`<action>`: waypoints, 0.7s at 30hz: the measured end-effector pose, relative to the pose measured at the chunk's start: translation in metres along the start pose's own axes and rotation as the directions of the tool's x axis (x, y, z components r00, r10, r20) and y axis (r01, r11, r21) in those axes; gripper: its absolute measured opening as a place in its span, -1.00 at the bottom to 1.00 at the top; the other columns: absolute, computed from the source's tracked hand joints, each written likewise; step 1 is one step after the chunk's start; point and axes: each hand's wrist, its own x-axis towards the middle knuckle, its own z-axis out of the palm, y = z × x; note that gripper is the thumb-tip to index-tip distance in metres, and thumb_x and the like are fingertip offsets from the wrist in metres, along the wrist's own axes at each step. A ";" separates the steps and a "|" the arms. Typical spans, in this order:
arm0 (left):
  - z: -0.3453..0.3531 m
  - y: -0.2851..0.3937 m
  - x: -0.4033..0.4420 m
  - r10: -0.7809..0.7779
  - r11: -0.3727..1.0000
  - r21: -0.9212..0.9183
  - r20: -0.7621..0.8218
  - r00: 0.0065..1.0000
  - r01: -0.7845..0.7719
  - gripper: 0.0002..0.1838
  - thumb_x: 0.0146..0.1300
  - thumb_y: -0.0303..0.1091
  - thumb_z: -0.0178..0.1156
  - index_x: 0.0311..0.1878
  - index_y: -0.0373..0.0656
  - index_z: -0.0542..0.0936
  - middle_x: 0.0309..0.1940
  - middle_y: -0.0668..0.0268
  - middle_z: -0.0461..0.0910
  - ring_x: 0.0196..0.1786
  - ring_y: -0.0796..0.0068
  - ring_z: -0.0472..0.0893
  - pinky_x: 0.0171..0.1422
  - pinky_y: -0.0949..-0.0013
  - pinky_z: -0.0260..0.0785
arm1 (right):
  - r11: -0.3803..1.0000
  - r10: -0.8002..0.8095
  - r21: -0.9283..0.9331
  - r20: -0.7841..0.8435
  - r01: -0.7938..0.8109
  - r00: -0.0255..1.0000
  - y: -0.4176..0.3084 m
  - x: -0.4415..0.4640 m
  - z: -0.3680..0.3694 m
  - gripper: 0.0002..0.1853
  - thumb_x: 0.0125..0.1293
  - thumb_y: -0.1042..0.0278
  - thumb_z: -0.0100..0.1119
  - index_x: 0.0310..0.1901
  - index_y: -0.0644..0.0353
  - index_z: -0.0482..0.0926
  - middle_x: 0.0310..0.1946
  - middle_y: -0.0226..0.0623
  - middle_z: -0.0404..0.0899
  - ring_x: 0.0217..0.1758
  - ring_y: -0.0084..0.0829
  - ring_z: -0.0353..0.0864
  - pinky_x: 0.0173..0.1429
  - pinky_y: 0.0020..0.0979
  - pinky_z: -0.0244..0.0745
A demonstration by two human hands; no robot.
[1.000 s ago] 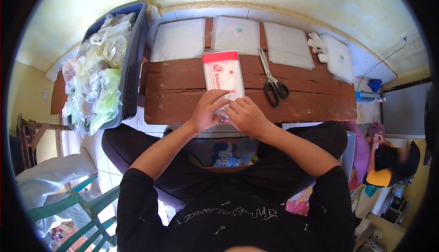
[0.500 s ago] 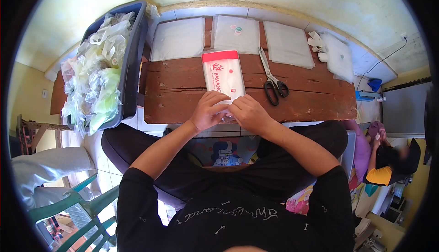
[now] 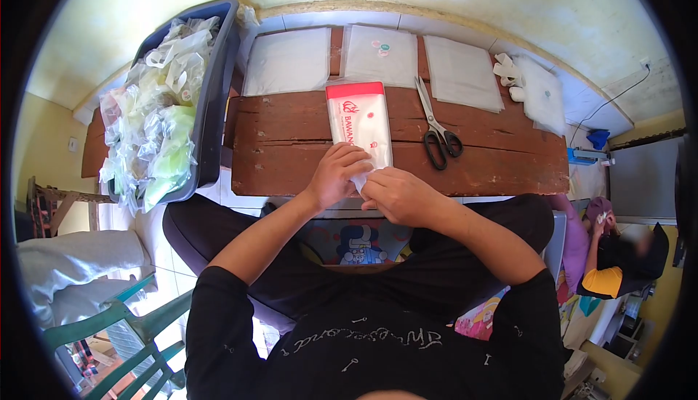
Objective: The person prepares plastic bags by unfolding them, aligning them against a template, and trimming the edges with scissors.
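Note:
A clear plastic packet (image 3: 365,120) with a red band and red "BAWANG" print lies flat on the brown wooden table (image 3: 283,160), its near end at my hands. My left hand (image 3: 338,175) is closed on the whitish plastic at that end, fingers curled over it. Beside it, my right hand (image 3: 400,195) pinches the same plastic between thumb and fingers. My hands partly cover the packet's near edge. Black-handled scissors (image 3: 439,138) lie to the right of the packet, blades pointing away from me.
Stacks of clear plastic bags (image 3: 288,62) line the table's back, with a white roll of strap-like plastic (image 3: 507,71) at the right. A dark bin (image 3: 211,124) full of crumpled plastic bags stands left. A green chair (image 3: 109,327) is at lower left; another person (image 3: 618,255) sits at right.
My right hand has turned and drawn slightly toward me, with more whitish plastic showing between my hands. My left hand has curled further over the packet's end. The view has shifted slightly.

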 end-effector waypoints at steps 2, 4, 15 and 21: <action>-0.002 0.002 0.001 -0.010 0.999 -0.035 -0.009 1.000 0.010 -0.56 -0.21 -0.35 0.44 -0.15 -0.17 0.64 -0.03 0.25 0.64 0.10 0.17 0.58 0.26 0.11 0.35 | 0.999 0.037 0.001 -0.026 -0.037 0.999 -0.001 0.000 -0.004 -0.77 0.21 0.28 0.29 -0.30 0.21 0.46 -0.35 -0.18 0.50 -0.21 -0.15 0.55 -0.08 -0.20 0.44; -0.002 0.002 0.000 -0.016 0.997 -0.074 -0.017 1.000 0.015 -0.55 -0.25 -0.38 0.44 -0.15 -0.14 0.64 -0.03 0.24 0.64 0.09 0.18 0.58 0.26 0.13 0.35 | 0.998 0.053 -0.019 -0.046 -0.054 0.998 -0.006 0.004 -0.012 -0.76 0.22 0.25 0.28 -0.31 0.20 0.45 -0.35 -0.17 0.51 -0.21 -0.13 0.56 -0.08 -0.20 0.45; -0.001 0.002 0.003 0.019 0.993 -0.120 0.083 0.996 -0.009 -0.46 -0.24 -0.31 0.47 -0.04 -0.09 0.65 0.05 0.25 0.63 0.10 0.19 0.58 0.27 0.15 0.34 | 0.993 0.053 -0.103 -0.091 -0.062 0.994 -0.004 0.005 -0.009 -0.89 0.11 0.46 0.19 -0.32 0.22 0.51 -0.32 -0.25 0.56 -0.19 -0.17 0.61 -0.06 -0.24 0.49; -0.001 0.001 0.002 0.005 0.990 -0.143 0.092 0.996 0.009 -0.51 -0.14 -0.31 0.44 -0.03 -0.08 0.66 0.06 0.28 0.63 0.10 0.22 0.58 0.27 0.16 0.34 | 0.998 -0.061 -0.002 -0.264 0.063 0.963 -0.027 0.018 -0.030 -0.82 -0.02 0.52 0.32 -0.44 0.18 0.47 -0.43 -0.23 0.50 -0.33 -0.17 0.56 -0.20 -0.24 0.46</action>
